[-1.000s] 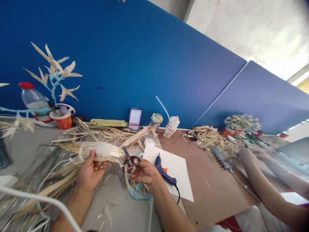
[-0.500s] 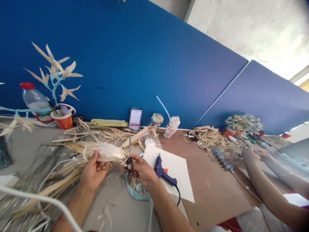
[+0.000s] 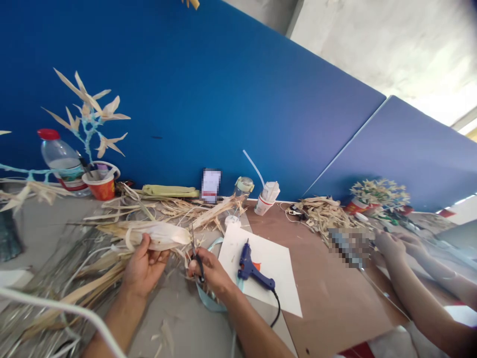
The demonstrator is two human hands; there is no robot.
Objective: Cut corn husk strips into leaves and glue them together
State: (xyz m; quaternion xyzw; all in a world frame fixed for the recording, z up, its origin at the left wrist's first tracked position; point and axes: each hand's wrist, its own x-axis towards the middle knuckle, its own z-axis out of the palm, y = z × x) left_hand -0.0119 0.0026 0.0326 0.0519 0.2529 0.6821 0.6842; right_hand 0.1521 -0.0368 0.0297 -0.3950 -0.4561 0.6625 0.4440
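My left hand (image 3: 147, 266) grips a pale dried corn husk (image 3: 160, 234) from below, thumb on its near side. The husk lies sideways, its darker pointed end toward the left and its broad whitish end toward my right hand (image 3: 208, 271). That hand is closed around the dark handles of a pair of scissors (image 3: 193, 243), with the blades pointing up beside the husk's right end. A light blue ribbon (image 3: 210, 301) lies under the right hand. Just right of it, a blue glue gun (image 3: 251, 266) rests on a white sheet (image 3: 286, 288).
Loose husks and strips (image 3: 100, 278) cover the left side. At the back stand a bottle (image 3: 63, 159), a red cup (image 3: 100, 188) holding a husk-flower stem, a jar (image 3: 244, 186) and a paper cup (image 3: 264, 204). Another person's hands (image 3: 391, 243) work at the right. A white cable (image 3: 67, 311) crosses the lower left.
My right hand has moved slightly down and the scissors have come away a little from the husk's end. The left hand still holds the husk in nearly the same place.
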